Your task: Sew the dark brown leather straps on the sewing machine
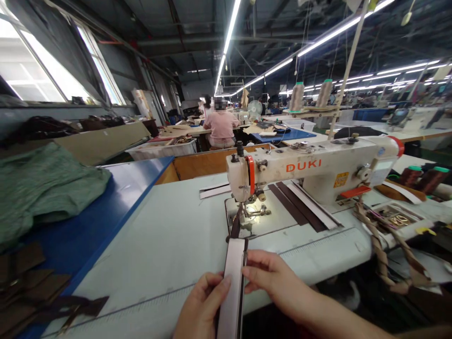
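A long strip (233,273), white on its upper face with dark edges, runs from the front of the table toward the sewing machine (278,167). My left hand (205,301) grips its left side, thumb on top. On the right edge, my right hand (266,275) pinches the strip between thumb and fingers. Past the strip's far end, a narrow dark band (236,225) leads up to the presser foot (243,212). Whether the two are joined I cannot tell. More dark and white strips (300,205) lie on the table under the machine's arm.
Green cloth (49,183) lies on a blue surface (141,174) at left, with brown pieces (28,282) nearer me. A tray (395,216) of small metal parts and a hanging tan strap (377,254) are at right. Thread cones (422,176) stand behind. A person (221,125) sits ahead.
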`<action>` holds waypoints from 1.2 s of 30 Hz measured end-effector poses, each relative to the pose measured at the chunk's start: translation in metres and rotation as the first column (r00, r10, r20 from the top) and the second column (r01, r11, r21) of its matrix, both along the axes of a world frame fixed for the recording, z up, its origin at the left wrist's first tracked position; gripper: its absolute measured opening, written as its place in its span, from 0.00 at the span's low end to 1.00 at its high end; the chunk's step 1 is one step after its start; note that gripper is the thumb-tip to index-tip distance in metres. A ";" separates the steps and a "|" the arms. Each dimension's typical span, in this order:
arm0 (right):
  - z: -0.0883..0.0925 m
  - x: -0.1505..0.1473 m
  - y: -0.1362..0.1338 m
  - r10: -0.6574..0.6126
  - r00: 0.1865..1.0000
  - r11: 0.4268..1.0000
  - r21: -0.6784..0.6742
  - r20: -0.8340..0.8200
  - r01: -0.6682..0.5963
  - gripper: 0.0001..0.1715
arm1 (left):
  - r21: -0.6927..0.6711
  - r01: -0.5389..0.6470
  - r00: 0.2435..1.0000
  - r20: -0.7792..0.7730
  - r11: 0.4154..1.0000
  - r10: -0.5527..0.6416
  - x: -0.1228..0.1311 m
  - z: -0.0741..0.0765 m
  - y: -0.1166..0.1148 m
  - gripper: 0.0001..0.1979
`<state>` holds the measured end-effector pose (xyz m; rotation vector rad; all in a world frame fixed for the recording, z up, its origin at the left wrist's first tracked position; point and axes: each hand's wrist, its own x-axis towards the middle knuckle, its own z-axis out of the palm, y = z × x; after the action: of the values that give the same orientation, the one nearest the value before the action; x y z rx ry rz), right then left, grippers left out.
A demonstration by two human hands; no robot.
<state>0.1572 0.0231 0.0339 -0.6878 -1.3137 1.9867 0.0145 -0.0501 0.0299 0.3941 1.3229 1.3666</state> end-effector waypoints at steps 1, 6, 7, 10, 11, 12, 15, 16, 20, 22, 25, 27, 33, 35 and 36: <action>0.000 -0.002 0.003 0.004 1.000 1.000 -0.016 0.005 -0.004 0.22 | -0.014 -0.014 1.000 0.008 1.000 0.014 0.000 0.005 0.002 0.21; -0.001 -0.021 0.018 0.003 1.000 0.998 -0.066 0.022 -0.002 0.23 | -0.092 -0.119 0.988 0.084 0.989 0.127 -0.011 0.028 0.018 0.11; -0.001 -0.025 0.018 0.005 1.000 0.997 -0.071 0.023 -0.003 0.23 | -0.099 -0.133 0.986 0.092 0.986 0.142 -0.014 0.031 0.021 0.09; -0.002 -0.031 0.010 0.025 0.999 0.997 -0.075 0.035 -0.023 0.23 | -0.099 -0.169 0.978 0.104 0.981 0.179 -0.022 0.036 0.027 0.06; -0.003 -0.032 0.005 0.040 0.998 0.996 -0.079 0.043 -0.036 0.23 | -0.099 -0.176 0.976 0.108 0.979 0.187 -0.025 0.037 0.028 0.06; -0.004 -0.031 0.000 0.060 0.997 0.995 -0.085 0.052 -0.055 0.23 | -0.104 -0.181 0.975 0.112 0.978 0.192 -0.027 0.038 0.029 0.06; -0.008 -0.029 -0.015 0.138 0.988 0.984 -0.122 0.069 -0.129 0.22 | -0.133 -0.175 0.973 0.130 0.976 0.192 -0.031 0.039 0.030 0.06; -0.009 -0.028 -0.019 0.166 0.984 0.979 -0.136 0.072 -0.155 0.21 | -0.141 -0.172 0.972 0.135 0.975 0.191 -0.032 0.039 0.031 0.06; -0.013 -0.024 -0.028 0.235 0.968 0.962 -0.167 0.091 -0.218 0.18 | -0.158 -0.173 0.971 0.140 0.972 0.196 -0.032 0.041 0.033 0.04; -0.014 -0.023 -0.029 0.248 0.963 0.958 -0.177 0.104 -0.227 0.17 | -0.160 -0.175 0.970 0.138 0.971 0.198 -0.032 0.042 0.034 0.04; -0.017 -0.022 -0.031 0.262 0.957 0.954 -0.187 0.126 -0.236 0.17 | -0.158 -0.181 0.969 0.139 0.971 0.204 -0.032 0.042 0.035 0.05; -0.019 -0.021 -0.032 0.264 0.955 0.953 -0.187 0.133 -0.238 0.17 | -0.155 -0.187 0.968 0.142 0.970 0.209 -0.033 0.041 0.034 0.05; -0.028 -0.021 -0.032 0.271 0.952 0.950 -0.196 0.138 -0.242 0.17 | -0.163 -0.173 0.962 0.183 0.971 0.202 -0.036 0.041 0.033 0.04; -0.030 -0.021 -0.031 0.263 0.955 0.953 -0.189 0.138 -0.236 0.18 | -0.164 -0.160 0.959 0.208 0.973 0.193 -0.038 0.042 0.032 0.05; -0.031 -0.021 -0.031 0.258 0.957 0.955 -0.184 0.134 -0.232 0.18 | -0.166 -0.145 0.957 0.225 0.975 0.181 -0.039 0.043 0.032 0.05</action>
<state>0.1358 -0.0076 0.0031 -0.8069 -1.3924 2.3037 -0.0245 -0.0179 0.0732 0.0164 1.2661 1.3931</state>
